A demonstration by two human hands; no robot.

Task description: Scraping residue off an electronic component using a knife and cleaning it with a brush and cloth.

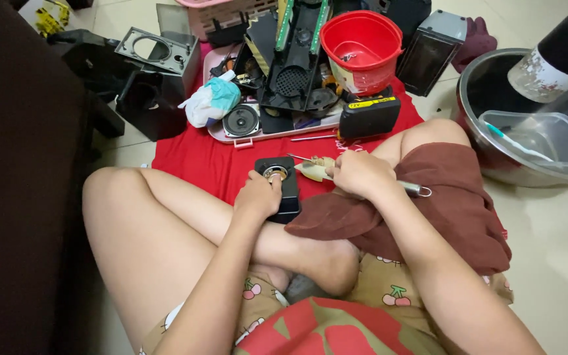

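- Centre of frame: a person seated cross-legged on the floor steadies a small black speaker box w/ the left hand, fingers curled narrow over its near-left edge.
- Box is a rounded-corner rectangle, matte black plastic, w/ a round metal-rimmed opening at its upper end; it lies on the red cloth just beside the person's shin.
- Right hand, immediately right of the box, is closed around a screwdriver: pale yellowish handle, thin metal shaft pointing up-left, tip close to the box's opening; contact cannot be told.
- A short metal rod w/ a ring end sticks out from under the right wrist, over a soft brown towel draped on the right knee.
- Upper centre: pink tray crowded w/ black plastic shells, a round speaker cone and a glossy red bucket; black battery pack w/ yellow label at its right.
- Right edge: steel bowl holding a clear plastic tub.
- Open room: bare red cloth left of the box; pale floor tiles lower right; dark furniture walls off the left side of the frame.
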